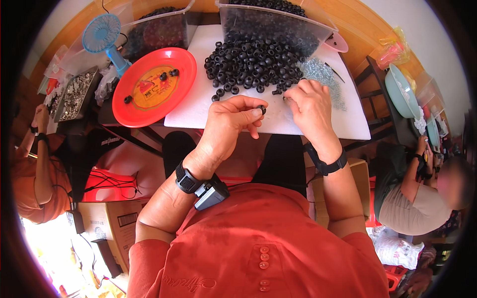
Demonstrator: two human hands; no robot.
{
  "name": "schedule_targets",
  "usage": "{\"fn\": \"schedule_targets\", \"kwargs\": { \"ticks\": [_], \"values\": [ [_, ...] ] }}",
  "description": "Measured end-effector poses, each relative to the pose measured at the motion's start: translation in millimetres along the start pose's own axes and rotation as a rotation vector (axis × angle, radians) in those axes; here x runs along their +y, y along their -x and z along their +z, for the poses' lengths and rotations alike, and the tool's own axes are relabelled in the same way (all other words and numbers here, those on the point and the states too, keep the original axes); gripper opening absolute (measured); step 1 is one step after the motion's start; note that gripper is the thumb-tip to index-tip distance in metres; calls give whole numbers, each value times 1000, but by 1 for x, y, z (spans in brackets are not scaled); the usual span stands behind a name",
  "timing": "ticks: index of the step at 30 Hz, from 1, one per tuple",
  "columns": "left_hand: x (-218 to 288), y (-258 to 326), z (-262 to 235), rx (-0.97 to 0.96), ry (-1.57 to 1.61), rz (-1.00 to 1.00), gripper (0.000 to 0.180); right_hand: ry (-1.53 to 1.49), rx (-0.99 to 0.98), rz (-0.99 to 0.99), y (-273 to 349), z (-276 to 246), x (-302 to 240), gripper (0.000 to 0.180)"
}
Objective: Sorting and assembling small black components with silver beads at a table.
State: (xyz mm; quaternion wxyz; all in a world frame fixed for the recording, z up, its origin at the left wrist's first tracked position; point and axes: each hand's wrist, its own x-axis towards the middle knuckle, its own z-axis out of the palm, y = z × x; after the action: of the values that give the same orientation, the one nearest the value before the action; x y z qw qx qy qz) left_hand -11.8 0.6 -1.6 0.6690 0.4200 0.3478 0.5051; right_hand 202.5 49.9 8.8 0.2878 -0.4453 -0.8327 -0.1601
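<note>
Counted from my remote feed: one black bead (262, 110) in the left hand (224, 124), its grip pinching thumb to forefinger over the near part of the white-topped bench (343, 124). Three loose beads (174, 72) on one red plate (185, 64). One heap of black beads (253, 62), too many for me to count. Left hand slants up and rightward, thumb side up. Right hand (312, 103) curls its fingers down beside the heap; I cannot tell whether that grip holds anything.
</note>
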Motion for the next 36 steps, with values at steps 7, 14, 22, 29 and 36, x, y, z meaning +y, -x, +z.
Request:
{"fn": "schedule_targets", "kwargs": {
  "ticks": [7, 14, 22, 29, 36],
  "values": [
    [0, -1, 4, 21, 41, 33, 18, -5, 29, -29, 0, 9, 2, 8],
    [0, -1, 4, 35, 18, 36, 19, 99, 54, -69, 2, 13, 4, 3],
    [7, 2, 7, 38, -11, -7, 19, 121, 54, -60, 2, 13, 5, 3],
    [6, 2, 7, 42, -25, 2, 19, 113, -39, -44, 3, 5, 1, 4],
    [4, 0, 6, 40, -52, 21, 19, 126, 63, -79, 2, 13, 4, 2]
  ]
}}
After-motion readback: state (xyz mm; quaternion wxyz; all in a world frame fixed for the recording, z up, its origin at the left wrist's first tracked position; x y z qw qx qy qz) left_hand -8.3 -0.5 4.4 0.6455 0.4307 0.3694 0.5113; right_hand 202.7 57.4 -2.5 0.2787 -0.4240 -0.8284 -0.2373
